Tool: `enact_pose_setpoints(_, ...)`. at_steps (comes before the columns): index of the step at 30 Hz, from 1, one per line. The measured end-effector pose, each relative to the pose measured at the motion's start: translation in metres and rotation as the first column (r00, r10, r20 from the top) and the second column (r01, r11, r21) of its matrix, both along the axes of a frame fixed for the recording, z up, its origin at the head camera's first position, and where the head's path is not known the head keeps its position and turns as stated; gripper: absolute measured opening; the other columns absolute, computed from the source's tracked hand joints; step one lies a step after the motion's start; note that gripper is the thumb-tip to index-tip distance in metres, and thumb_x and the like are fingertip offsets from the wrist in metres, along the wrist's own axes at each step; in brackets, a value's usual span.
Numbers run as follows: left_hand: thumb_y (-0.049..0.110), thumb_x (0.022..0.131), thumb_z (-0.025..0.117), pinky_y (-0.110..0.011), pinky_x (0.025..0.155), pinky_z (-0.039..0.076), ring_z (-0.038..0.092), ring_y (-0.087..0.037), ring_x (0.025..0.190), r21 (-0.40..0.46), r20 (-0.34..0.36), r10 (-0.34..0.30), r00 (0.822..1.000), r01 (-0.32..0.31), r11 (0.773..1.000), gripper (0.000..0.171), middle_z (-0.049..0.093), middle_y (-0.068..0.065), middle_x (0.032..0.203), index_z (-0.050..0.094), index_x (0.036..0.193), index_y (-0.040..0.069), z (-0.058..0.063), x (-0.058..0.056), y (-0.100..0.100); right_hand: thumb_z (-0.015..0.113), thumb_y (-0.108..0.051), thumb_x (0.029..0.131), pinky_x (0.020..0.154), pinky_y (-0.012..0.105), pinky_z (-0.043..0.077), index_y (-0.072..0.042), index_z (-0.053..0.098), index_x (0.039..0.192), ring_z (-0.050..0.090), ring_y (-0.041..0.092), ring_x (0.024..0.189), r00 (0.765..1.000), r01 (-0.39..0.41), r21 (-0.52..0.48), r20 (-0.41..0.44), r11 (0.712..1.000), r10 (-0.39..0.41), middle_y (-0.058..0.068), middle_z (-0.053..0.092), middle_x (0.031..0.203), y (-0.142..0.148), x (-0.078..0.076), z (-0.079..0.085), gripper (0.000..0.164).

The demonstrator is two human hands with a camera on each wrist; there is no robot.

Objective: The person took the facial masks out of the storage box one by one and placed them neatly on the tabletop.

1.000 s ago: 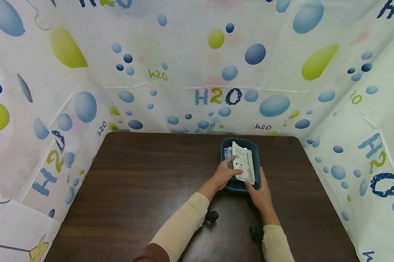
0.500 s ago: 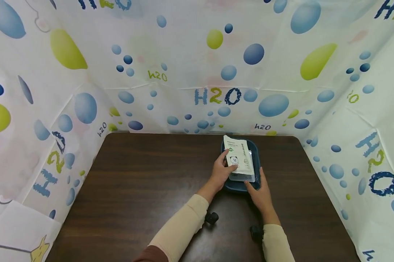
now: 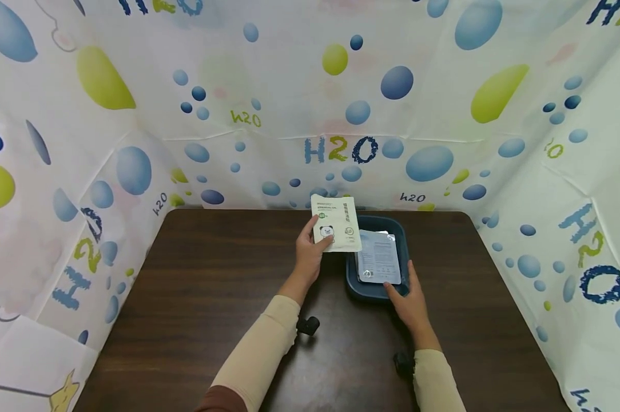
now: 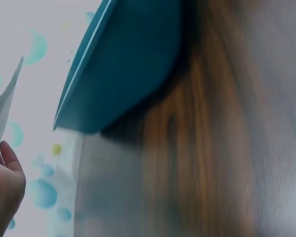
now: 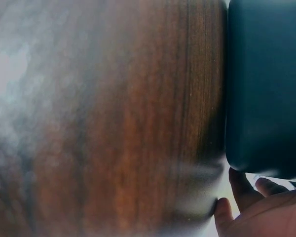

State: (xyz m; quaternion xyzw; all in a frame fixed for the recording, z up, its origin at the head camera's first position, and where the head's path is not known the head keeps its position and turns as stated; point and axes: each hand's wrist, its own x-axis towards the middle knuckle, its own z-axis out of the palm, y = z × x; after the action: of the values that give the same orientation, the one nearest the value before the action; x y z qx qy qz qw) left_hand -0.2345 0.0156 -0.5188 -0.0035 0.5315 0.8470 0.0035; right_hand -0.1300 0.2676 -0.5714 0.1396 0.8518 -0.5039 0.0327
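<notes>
The left hand (image 3: 307, 256) is pinching a cartoon-printed white packet (image 3: 338, 218) between thumb and fingers, near the left rim of a blue bin (image 3: 370, 292). The right hand (image 3: 410, 303) is gripping its near-right corner.

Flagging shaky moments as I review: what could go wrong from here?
The left hand pinches the packet along one side, so it might slip or swing. In the head view, the packet's lower corner overlaps the left rim of the bin, so it might brush against it.
</notes>
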Motion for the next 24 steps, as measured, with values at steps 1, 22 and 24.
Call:
enact_pose_setpoints(1,-0.014,0.09,0.064,-0.017,0.084,0.056,0.056,-0.025,0.13,-0.004,0.004,0.016,1.0,-0.016,1.0,0.077,0.043,-0.021,0.156,0.035,0.159,0.005,0.001,-0.002,-0.006,0.063,-0.042,0.099,0.126,0.065,0.01,-0.029,-0.001,0.166,0.006,0.037,0.16,1.0,0.002,-0.002,0.002,1.0,-0.002,0.006,0.002,0.174,0.0,0.0,0.0,0.094)
enact_pose_setpoints(22,-0.009,0.087,0.065,-0.025,0.082,0.05,0.055,-0.03,0.123,-0.569,0.179,0.191,0.965,-0.057,0.821,0.075,0.044,-0.017,0.158,0.043,0.156,0.01,-0.042,0.012,-0.11,0.06,-0.043,0.1,0.126,0.064,0.009,-0.031,-0.003,0.165,0.004,0.036,0.161,1.0,-0.003,0.007,0.008,1.0,0.003,0.004,0.0,0.175,0.0,0.0,0.001,0.092)
enact_pose_setpoints(24,-0.008,0.083,0.064,-0.034,0.085,0.049,0.056,-0.034,0.116,-0.672,0.165,0.221,0.961,-0.054,0.738,0.075,0.048,-0.021,0.154,0.044,0.154,0.006,-0.047,0.015,-0.116,0.06,-0.042,0.101,0.126,0.063,0.009,-0.03,-0.003,0.165,0.004,0.036,0.161,1.0,-0.004,0.006,0.006,1.0,0.004,0.004,0.0,0.174,0.0,0.0,0.001,0.092)
